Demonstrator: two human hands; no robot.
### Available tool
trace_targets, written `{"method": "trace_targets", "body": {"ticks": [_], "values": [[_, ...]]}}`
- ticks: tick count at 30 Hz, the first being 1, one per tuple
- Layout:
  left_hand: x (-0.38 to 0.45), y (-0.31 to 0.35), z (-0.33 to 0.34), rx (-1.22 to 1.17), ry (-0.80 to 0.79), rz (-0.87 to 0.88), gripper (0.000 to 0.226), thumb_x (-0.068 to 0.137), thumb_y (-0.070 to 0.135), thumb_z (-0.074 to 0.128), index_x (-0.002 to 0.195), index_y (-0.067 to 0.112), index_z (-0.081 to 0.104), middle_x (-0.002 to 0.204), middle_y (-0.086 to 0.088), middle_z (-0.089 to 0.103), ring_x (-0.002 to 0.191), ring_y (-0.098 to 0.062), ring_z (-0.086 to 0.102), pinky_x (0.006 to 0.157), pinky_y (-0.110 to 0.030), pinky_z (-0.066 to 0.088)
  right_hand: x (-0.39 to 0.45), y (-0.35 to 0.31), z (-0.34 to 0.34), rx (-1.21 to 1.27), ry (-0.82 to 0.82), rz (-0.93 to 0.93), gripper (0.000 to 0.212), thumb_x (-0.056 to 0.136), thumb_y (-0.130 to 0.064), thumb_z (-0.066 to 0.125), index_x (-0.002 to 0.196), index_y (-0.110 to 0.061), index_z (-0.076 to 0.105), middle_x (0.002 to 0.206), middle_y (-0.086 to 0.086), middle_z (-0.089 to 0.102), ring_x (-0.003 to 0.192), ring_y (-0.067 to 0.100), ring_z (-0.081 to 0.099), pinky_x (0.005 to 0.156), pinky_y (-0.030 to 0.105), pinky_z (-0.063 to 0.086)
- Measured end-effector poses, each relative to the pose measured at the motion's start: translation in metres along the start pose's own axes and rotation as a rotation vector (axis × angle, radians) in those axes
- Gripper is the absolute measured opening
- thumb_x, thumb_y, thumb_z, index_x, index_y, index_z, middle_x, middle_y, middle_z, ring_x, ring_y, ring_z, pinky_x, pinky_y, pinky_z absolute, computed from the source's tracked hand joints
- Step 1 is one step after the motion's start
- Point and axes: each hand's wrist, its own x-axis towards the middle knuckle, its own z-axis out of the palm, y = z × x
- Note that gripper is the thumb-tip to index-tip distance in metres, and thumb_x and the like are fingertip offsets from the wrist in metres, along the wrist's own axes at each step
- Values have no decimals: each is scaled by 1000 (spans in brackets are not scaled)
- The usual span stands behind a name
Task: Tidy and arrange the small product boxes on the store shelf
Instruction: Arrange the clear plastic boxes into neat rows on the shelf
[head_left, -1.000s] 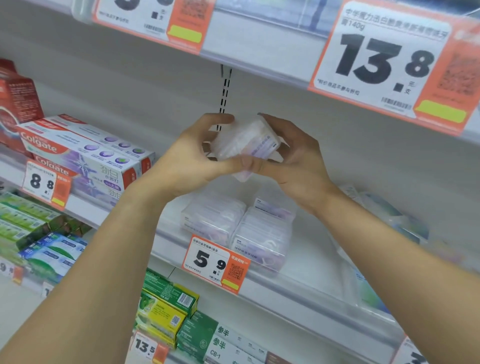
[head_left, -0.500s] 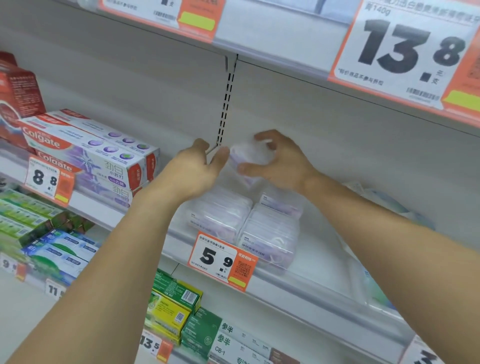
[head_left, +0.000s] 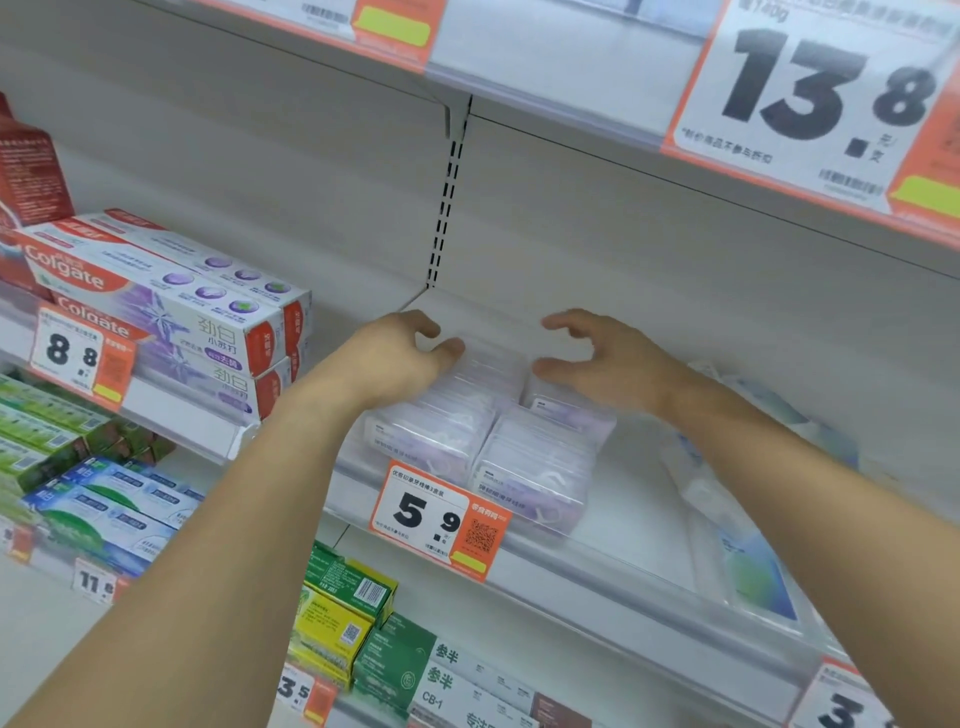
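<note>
Clear floss boxes, two hands above.

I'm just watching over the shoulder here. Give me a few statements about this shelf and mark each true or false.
1. Both hands, left hand and right hand, reach to the back of the clear floss pick boxes. True.
2. The price tag under those boxes reads 8.8. False: it reads 5.9.
3. Colgate toothpaste cartons lie to the left of the hands. True.
4. The right hand holds a box up in the air. False: its fingers are spread and curved over the rear boxes, lifting nothing.
</note>
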Motion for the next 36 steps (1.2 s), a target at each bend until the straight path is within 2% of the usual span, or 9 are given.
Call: {"method": "trace_targets", "body": {"ticks": [4,7,12,16,18,21,25,32,36], "values": [[0,5,7,41,-5,23,52,88,54,57,131,25,52,114,-4,61,94,-22,59,78,-26,40,-20,9,1,178,-130,227,59,81,-60,68,133,-35,53,120,-2,57,99,19,65,78,37,61],[0,7,9,48,9,16,49,90,48,58,131,22,52,105,-2,60,92,-21,57,78,-26,40,-24,7,8,239,-99,210,56,79,-61,70,124,-32,55,106,-3,59,81,15,67,64,34,63],[0,3,7,30,-6,8,45,91,43,56,130,21,52,113,-4,58,97,-23,56,80,-27,39,-29,3,7,250,-156,218,63,79,-61,70,131,-32,49,106,-10,52,89,13,64,72,36,63],[3,0,5,84,19,-8,29,89,46,58,90,17,60,84,-10,56,74,-25,53,66,-28,38,-37,6,14,386,-93,297,92,70,-61,76,145,-28,33,130,4,53,86,18,73,62,27,59],[4,-1,3,99,52,-47,37,86,48,61,79,11,62,76,-12,55,68,-26,53,63,-28,39,-44,7,19,516,-33,347,83,80,-49,74,146,-20,33,129,7,57,87,18,69,55,22,55],[3,0,2,99,72,-58,52,85,48,63,88,-3,71,76,-20,62,71,-31,59,62,-28,40,-50,9,26,629,-19,350,66,87,-42,71,140,-21,39,114,5,67,71,14,64,48,15,50],[4,0,3,120,70,-32,52,87,49,61,89,-2,71,92,-21,70,86,-32,65,69,-31,47,-50,8,28,652,-2,338,68,83,-45,75,139,-25,41,116,3,66,84,18,70,63,23,56],[3,0,2,129,67,-20,56,88,50,60,89,-5,70,69,-14,56,64,-27,53,58,-29,37,-50,7,25,663,-21,340,73,79,-44,78,138,-25,41,111,1,68,79,14,71,58,23,55],[-1,3,1,141,67,-7,54,89,47,61,62,0,58,53,-6,41,53,-22,42,51,-26,30,-52,5,23,676,-33,345,71,82,-42,77,139,-24,40,105,-1,67,74,13,69,55,23,56]]}}
